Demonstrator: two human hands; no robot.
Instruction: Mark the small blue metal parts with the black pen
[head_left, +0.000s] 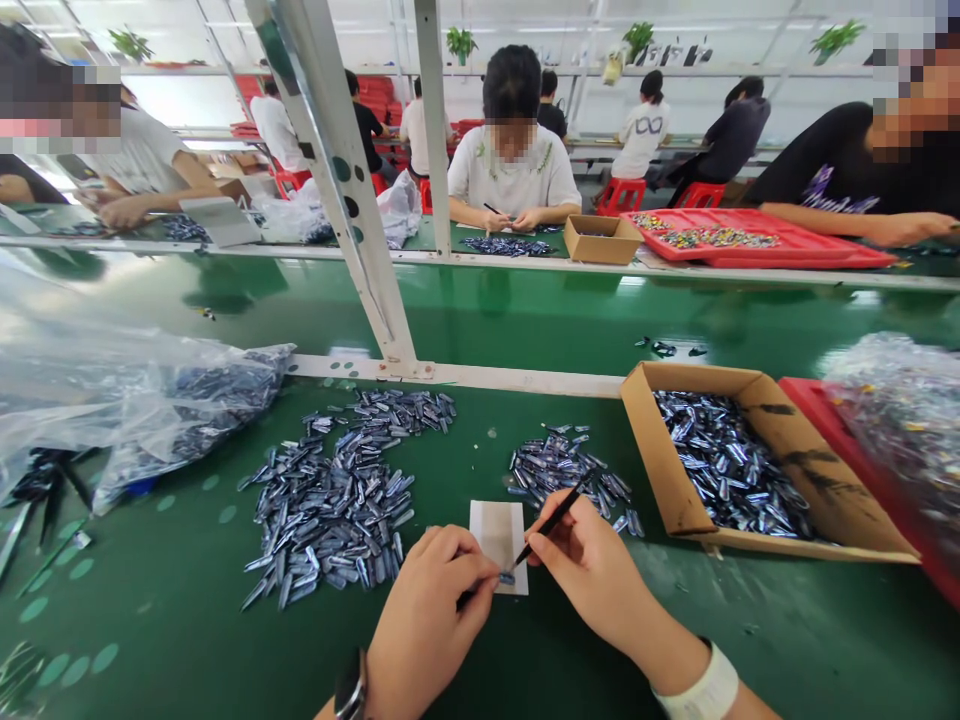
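In the head view my left hand [439,590] is closed in a pinch on a small shiny blue-grey piece [508,578], whose far end shows past the fingertips. My right hand [589,570] grips slim black tweezers [551,522], with their tip down at that piece. Under both lies a small white card [498,515] with a beige middle. Left of it spreads a large loose pile of similar slim blue-grey pieces [330,500]. A smaller pile [566,465] sits just beyond my right hand.
At right stands a cardboard box [840,500] of dark shiny pieces, beside a red tray [806,395] with a plastic bag [900,400]. A clear bag [187,420] of pieces lies left. A white post [352,200] rises ahead. Several people work across the green bench [510,310].
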